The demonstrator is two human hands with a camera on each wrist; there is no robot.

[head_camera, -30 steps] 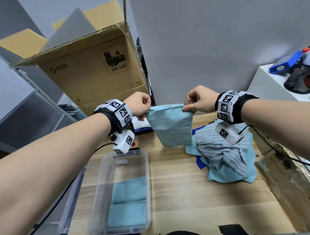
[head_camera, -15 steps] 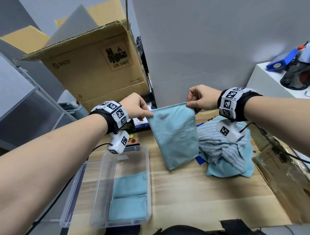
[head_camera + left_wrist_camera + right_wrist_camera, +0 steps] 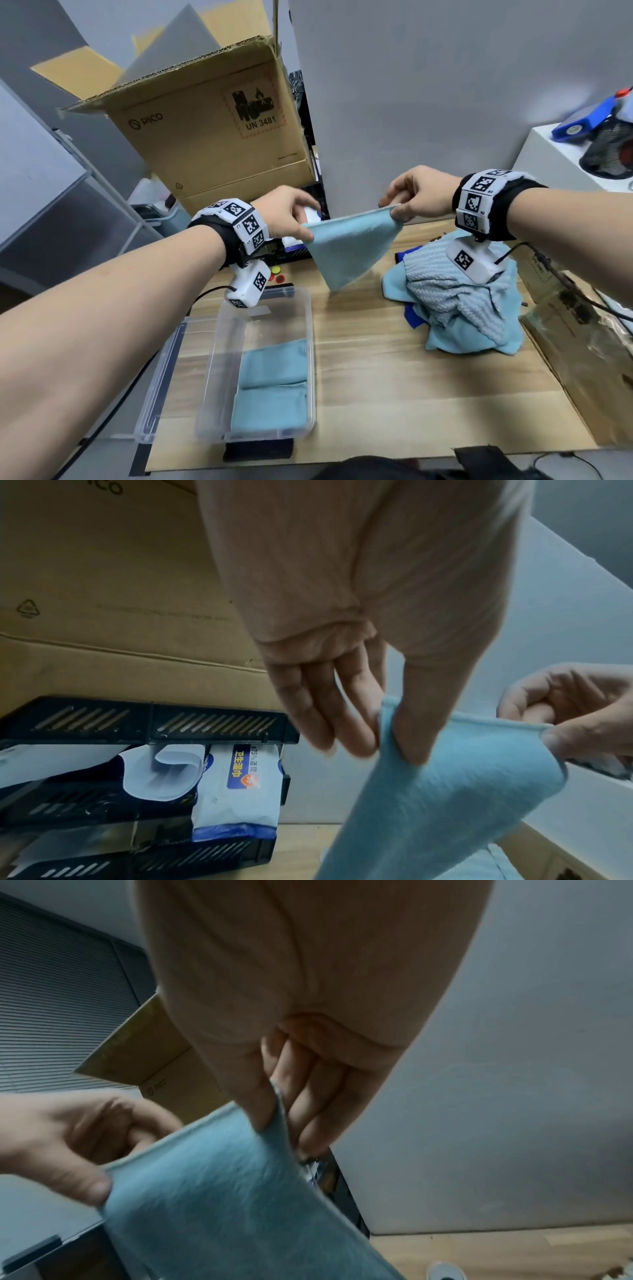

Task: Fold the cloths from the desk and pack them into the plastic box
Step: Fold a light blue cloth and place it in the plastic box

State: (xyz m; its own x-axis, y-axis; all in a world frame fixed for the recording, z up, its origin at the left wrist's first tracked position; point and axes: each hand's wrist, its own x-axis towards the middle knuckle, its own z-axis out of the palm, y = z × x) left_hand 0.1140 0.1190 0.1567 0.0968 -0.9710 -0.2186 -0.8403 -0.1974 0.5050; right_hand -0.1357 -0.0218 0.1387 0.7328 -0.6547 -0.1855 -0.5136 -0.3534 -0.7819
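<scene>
I hold a light blue cloth [image 3: 349, 250] in the air above the back of the desk, its top edge stretched between my hands. My left hand [image 3: 291, 219] pinches its left corner between thumb and fingers [image 3: 387, 723]. My right hand [image 3: 414, 202] pinches the right corner [image 3: 274, 1112]. The cloth [image 3: 445, 804] hangs down to a point. A clear plastic box [image 3: 219, 359] stands at the front left with two folded blue cloths [image 3: 274, 383] inside. A heap of unfolded cloths [image 3: 459, 305] lies at the right.
An open cardboard box [image 3: 212, 137] stands behind my left hand, above a black tray [image 3: 147, 723] of wet-wipe packs. A white cabinet [image 3: 555, 154] with blue items is at the far right. A brown bag [image 3: 589, 349] lies along the desk's right edge.
The cloth's hanging end has swung up and forward, so it now looks shorter and pointed. My hands have spread a little, with the left one lower than the right.
</scene>
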